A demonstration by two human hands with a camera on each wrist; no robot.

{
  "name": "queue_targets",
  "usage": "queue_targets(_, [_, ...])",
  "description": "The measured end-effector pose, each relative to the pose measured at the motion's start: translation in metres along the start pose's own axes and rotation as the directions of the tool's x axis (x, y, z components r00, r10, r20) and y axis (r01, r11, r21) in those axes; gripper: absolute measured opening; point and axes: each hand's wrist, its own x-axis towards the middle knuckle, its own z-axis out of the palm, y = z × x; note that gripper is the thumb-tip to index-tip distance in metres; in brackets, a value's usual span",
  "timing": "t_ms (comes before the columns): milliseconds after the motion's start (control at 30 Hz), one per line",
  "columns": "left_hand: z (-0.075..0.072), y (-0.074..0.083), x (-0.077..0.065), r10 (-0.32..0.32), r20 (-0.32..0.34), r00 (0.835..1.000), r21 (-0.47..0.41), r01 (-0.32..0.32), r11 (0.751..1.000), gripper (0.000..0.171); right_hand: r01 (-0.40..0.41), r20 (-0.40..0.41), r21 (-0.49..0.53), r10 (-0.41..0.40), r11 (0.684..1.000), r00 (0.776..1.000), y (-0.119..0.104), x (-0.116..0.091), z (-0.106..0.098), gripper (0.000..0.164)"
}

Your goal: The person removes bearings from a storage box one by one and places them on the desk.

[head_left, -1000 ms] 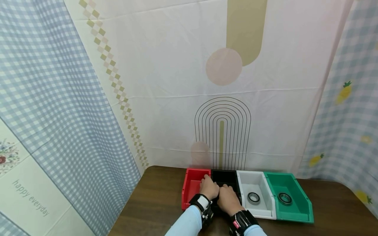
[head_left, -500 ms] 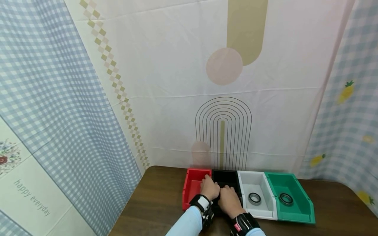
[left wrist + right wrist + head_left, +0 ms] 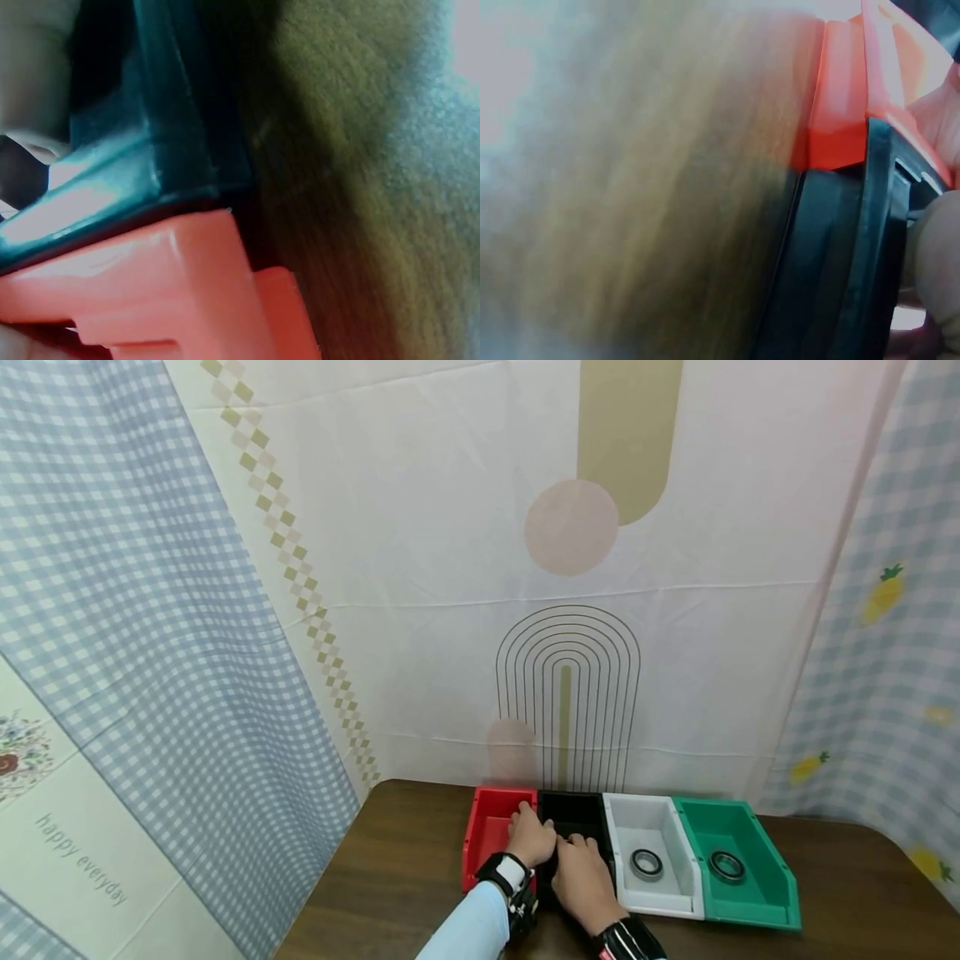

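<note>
In the head view my left hand (image 3: 531, 838) lies over the adjoining walls of the red bin (image 3: 472, 852) and the black bin (image 3: 573, 806). My right hand (image 3: 582, 878) reaches down into the black bin, its bent fingers close against the left hand. Both wrist views show the corner where the black bin (image 3: 180, 150) meets the red bin (image 3: 202, 277). A fingertip (image 3: 34, 82) dips inside the black bin in the left wrist view. In the right wrist view a finger (image 3: 939, 255) sits at the black wall (image 3: 877, 240). What lies between the fingertips is hidden.
A white bin (image 3: 690, 906) and a green bin (image 3: 780, 902) continue the row, each with one ball bearing (image 3: 646, 864) inside. The bins stand on a brown wooden table (image 3: 390, 860). A patterned cloth (image 3: 420, 693) hangs behind, with checked cloth (image 3: 187, 610) at the sides.
My right wrist has shifted slightly down and right. The left hand stays at the same walls with hardly any motion. The bins and the bearings stand as before.
</note>
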Motion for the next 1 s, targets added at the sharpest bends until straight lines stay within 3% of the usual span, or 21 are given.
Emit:
queue_targets(433, [0.0, -0.004, -0.001, -0.015, 0.004, 1.0, -0.018, 0.015, 1.0, 0.07, 0.0, 0.005, -0.024, 0.0, 1.0, 1.0, -0.013, -0.028, -0.03, 0.041])
queue_targets(733, [0.0, -0.001, -0.003, -0.02, 0.019, 1.0, -0.013, 0.021, 1.0, 0.068, -0.108, 0.171, 0.039, 0.099, 0.993, 0.98, -0.025, -0.055, -0.056, 0.04])
queue_targets(1000, [-0.002, -0.001, 0.0, -0.021, 0.012, 1.0, -0.025, 0.021, 0.999, 0.069, -0.114, 0.178, 0.073, 0.1, 0.991, 0.979, -0.028, -0.068, -0.062, 0.04])
